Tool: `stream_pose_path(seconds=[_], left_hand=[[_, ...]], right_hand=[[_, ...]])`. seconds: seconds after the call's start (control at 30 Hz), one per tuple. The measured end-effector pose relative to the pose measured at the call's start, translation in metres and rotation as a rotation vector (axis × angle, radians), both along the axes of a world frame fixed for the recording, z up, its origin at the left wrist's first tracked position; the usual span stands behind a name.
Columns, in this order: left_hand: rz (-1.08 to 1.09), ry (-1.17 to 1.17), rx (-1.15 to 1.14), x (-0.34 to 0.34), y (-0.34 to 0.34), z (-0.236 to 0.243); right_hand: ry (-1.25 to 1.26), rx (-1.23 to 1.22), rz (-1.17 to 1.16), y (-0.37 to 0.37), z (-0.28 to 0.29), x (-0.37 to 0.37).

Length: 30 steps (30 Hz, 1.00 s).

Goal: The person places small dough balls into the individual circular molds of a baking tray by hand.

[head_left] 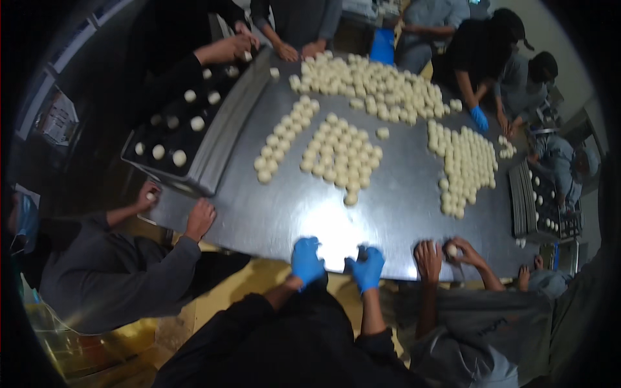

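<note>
My blue-gloved left hand [308, 258] is at the table's near edge, fingers loosely bent and apart, with no held item showing. My blue-gloved right hand [366, 265] is beside it, fingers curled over a dark patch; what is under them is unclear. Beyond both hands on the steel table [246, 200] lie groups of pale dough balls: a narrow strip [279, 142], a middle block [339, 152], a right block [466, 168] and a large spread [375, 84] at the back.
Stacked black trays with spaced balls stand left [184, 129] and right [537, 200]. A worker [123, 271] at my left and another [453, 336] at my right have hands at the edge, some holding balls. Several others, one blue-gloved [477, 116], stand around the table.
</note>
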<state>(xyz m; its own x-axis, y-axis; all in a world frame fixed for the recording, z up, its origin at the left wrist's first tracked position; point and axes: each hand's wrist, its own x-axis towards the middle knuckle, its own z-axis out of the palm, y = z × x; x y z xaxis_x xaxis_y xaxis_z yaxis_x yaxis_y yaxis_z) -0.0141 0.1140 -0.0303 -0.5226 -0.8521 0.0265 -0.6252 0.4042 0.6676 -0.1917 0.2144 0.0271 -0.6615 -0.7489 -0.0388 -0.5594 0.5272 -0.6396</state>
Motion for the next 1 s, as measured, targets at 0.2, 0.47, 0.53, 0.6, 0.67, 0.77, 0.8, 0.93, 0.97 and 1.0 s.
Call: stream_pose_path(seconds=[0.2, 0.47, 0.53, 0.6, 0.67, 0.77, 0.8, 0.93, 0.97, 1.0], left_hand=[[-0.12, 0.006, -0.376, -0.05, -0.055, 0.013], [-0.331, 0.136, -0.331, -0.011, -0.01, 0.002], [-0.418, -0.277, -0.086, -0.057, -0.044, -0.004], [-0.238, 0.182, -0.287, -0.06, -0.066, 0.0], [-0.189, 0.02, -0.247, -0.041, -0.066, 0.048], [-0.283, -0.017, 0.049, 0.001, -0.032, 0.022], [-0.365, 0.179, -0.17, 0.007, -0.017, -0.003], [-0.26, 0.196, -0.297, -0.069, -0.05, 0.028], [-0.212, 0.192, -0.277, -0.063, -0.048, 0.023], [-0.157, 0.179, -0.243, -0.042, -0.042, 0.017]], right_hand=[[0.418, -0.265, 0.069, -0.063, -0.011, -0.024], [0.432, -0.49, 0.141, -0.007, -0.034, 0.012], [0.255, -0.272, 0.135, -0.045, -0.045, -0.002], [0.314, -0.188, 0.131, -0.064, -0.036, -0.036], [0.125, -0.139, -0.015, -0.033, -0.002, -0.056], [0.283, -0.118, 0.186, 0.009, -0.033, -0.028], [0.299, -0.451, 0.216, 0.008, -0.05, -0.01], [0.21, -0.47, 0.123, -0.062, -0.034, -0.025], [0.101, -0.365, 0.071, -0.058, -0.04, -0.049], [0.168, -0.276, 0.045, -0.036, -0.025, -0.05]])
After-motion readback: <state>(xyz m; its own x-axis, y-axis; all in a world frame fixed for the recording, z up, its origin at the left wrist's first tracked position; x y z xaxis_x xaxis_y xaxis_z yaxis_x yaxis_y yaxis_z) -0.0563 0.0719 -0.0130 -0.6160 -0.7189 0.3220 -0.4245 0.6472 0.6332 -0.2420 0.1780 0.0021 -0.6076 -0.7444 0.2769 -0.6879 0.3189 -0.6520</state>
